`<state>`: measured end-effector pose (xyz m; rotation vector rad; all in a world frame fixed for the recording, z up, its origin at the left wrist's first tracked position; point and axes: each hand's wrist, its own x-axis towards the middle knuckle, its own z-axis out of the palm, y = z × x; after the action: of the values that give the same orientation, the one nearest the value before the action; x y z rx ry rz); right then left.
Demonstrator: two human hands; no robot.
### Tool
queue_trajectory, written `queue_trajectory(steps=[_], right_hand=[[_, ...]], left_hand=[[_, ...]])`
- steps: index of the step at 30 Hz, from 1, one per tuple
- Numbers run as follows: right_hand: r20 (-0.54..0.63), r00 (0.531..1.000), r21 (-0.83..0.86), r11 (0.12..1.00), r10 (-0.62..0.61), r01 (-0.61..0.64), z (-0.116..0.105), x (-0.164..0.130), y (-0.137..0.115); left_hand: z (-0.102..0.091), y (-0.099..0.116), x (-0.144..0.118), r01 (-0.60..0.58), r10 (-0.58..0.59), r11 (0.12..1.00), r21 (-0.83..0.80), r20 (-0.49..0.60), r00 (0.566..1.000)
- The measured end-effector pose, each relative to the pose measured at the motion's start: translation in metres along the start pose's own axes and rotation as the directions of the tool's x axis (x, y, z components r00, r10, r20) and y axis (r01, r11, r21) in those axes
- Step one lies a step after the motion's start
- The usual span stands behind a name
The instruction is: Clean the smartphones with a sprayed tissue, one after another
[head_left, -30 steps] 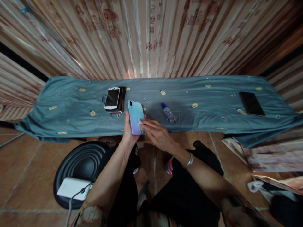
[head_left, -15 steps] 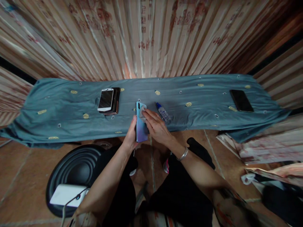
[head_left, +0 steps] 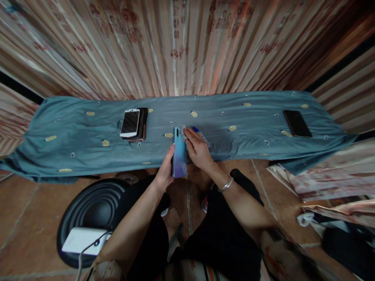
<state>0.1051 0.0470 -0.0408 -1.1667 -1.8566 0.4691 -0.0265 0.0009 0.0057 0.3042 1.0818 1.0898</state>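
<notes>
My left hand (head_left: 165, 167) is closed around the lower left side of a blue-to-purple smartphone (head_left: 179, 156), whose back with its camera strip faces up. A small pale grey cloth (head_left: 183, 133) is pinched in the fingers of my right hand (head_left: 199, 150), at the phone's upper right edge. Whether the cloth touches the phone there I cannot tell. Partly hidden behind my right hand, a clear small bottle with a blue cap (head_left: 195, 129) lies on the cloth-covered table.
A teal patterned tablecloth (head_left: 73, 125) covers the long narrow table. On its left lies a stack of phones with a white phone (head_left: 130, 123) on top; a black phone (head_left: 297, 123) lies at the right. A white box with a cable (head_left: 80, 240) rests on a black round stool (head_left: 95, 212).
My left hand and the phone have shifted slightly right. My right hand has moved the cloth from the phone's back to its upper right edge, now covering more of the bottle.
</notes>
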Motion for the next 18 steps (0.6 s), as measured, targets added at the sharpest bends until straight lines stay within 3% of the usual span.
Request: queue_trajectory(steps=[10, 18], right_hand=[[0.031, 0.979, 0.284, 0.937, 0.203, -0.203, 0.011, 0.005, 0.011], [0.063, 0.958, 0.363, 0.888, 0.279, -0.282, 0.013, 0.002, 0.004]], left_hand=[[-0.007, 0.006, 0.006, 0.01, -0.011, 0.998, -0.063, -0.013, 1.0], [-0.006, 0.013, 0.007, 0.004, -0.003, 0.992, -0.126, 0.004, 1.0]])
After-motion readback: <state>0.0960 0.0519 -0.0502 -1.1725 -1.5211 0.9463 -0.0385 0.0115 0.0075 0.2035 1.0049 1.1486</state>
